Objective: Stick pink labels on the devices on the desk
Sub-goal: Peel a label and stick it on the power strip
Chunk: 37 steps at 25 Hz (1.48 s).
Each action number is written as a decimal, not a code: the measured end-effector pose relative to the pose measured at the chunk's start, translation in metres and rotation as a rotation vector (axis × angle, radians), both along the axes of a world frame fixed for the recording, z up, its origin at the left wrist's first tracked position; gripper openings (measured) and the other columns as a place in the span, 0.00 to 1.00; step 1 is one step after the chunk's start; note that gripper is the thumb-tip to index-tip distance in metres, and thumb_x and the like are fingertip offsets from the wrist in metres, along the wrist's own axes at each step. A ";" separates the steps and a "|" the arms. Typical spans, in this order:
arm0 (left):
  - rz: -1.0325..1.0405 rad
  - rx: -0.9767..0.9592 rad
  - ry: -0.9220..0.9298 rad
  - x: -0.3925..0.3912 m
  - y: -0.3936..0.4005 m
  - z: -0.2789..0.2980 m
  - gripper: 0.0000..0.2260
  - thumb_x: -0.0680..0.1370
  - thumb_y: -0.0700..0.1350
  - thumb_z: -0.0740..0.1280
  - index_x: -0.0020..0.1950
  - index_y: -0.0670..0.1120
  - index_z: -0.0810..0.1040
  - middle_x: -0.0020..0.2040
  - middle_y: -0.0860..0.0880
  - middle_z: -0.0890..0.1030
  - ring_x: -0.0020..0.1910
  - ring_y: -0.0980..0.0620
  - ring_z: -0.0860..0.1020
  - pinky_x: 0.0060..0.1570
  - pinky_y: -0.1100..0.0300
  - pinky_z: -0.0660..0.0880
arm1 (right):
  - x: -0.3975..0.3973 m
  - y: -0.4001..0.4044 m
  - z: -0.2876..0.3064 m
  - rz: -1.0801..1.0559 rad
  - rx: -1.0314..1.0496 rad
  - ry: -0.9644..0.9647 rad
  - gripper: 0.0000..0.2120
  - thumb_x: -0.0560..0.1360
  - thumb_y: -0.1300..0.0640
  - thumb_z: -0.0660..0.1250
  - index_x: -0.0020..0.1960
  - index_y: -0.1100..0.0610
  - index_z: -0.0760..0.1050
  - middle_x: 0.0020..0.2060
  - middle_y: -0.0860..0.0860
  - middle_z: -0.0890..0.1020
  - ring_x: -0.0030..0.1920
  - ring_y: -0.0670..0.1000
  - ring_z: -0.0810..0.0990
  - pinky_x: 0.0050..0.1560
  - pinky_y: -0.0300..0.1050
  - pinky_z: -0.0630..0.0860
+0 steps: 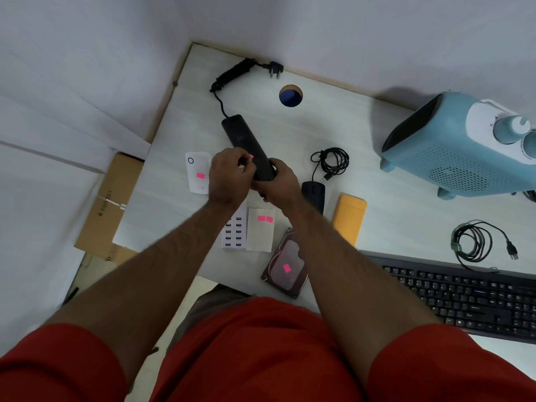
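Labelling black power strip (246,143): left hand (229,177) fingers pinch pink label (251,156), right hand (280,181) grips strip end; next, likely press flat.

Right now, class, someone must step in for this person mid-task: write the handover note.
Left hand: pinching a pink label against the black power strip.
Right hand: gripping the strip's near end.
Already labelled: the white plug-in unit and the hard drive.
Spare labels: two on the backing sheet, beside the white USB hub.
Left: press this label flat. No label shows on the hub, the black mouse, the blue heater or the keyboard.
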<state>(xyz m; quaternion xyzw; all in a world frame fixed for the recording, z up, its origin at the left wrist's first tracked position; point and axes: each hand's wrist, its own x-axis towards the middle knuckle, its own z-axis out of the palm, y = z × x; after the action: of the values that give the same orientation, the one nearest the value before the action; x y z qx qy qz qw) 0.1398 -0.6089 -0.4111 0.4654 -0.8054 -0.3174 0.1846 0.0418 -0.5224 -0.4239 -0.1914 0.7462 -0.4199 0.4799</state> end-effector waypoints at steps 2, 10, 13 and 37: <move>-0.061 -0.037 -0.019 0.001 -0.001 -0.001 0.08 0.76 0.45 0.65 0.47 0.42 0.79 0.43 0.45 0.81 0.43 0.49 0.77 0.46 0.54 0.76 | 0.000 0.004 0.001 -0.014 -0.048 -0.044 0.25 0.69 0.61 0.77 0.63 0.57 0.72 0.48 0.56 0.81 0.37 0.51 0.80 0.35 0.44 0.79; -0.185 -0.186 -0.120 -0.003 -0.003 0.001 0.08 0.77 0.45 0.63 0.45 0.41 0.79 0.42 0.43 0.81 0.42 0.47 0.75 0.45 0.60 0.69 | 0.001 0.005 0.004 -0.005 -0.112 0.082 0.23 0.68 0.59 0.77 0.60 0.54 0.73 0.43 0.50 0.80 0.38 0.51 0.80 0.37 0.44 0.78; -0.204 -0.198 -0.164 -0.006 -0.004 -0.002 0.09 0.77 0.45 0.63 0.45 0.41 0.79 0.42 0.43 0.81 0.42 0.47 0.76 0.45 0.59 0.70 | 0.001 0.004 0.004 0.013 -0.119 0.151 0.22 0.69 0.60 0.76 0.60 0.55 0.74 0.42 0.50 0.80 0.41 0.55 0.81 0.42 0.52 0.81; -0.274 -0.189 -0.281 0.009 0.018 -0.001 0.19 0.79 0.45 0.54 0.65 0.44 0.78 0.55 0.38 0.78 0.51 0.39 0.76 0.51 0.48 0.75 | 0.003 0.008 0.000 -0.044 -0.165 0.129 0.18 0.70 0.57 0.75 0.57 0.50 0.73 0.41 0.49 0.80 0.39 0.52 0.79 0.44 0.57 0.82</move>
<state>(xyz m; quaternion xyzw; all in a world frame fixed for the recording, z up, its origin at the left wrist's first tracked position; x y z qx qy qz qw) 0.1486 -0.5908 -0.4122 0.3719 -0.9050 -0.1947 0.0683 0.0449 -0.5142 -0.4238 -0.2406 0.7424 -0.4772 0.4040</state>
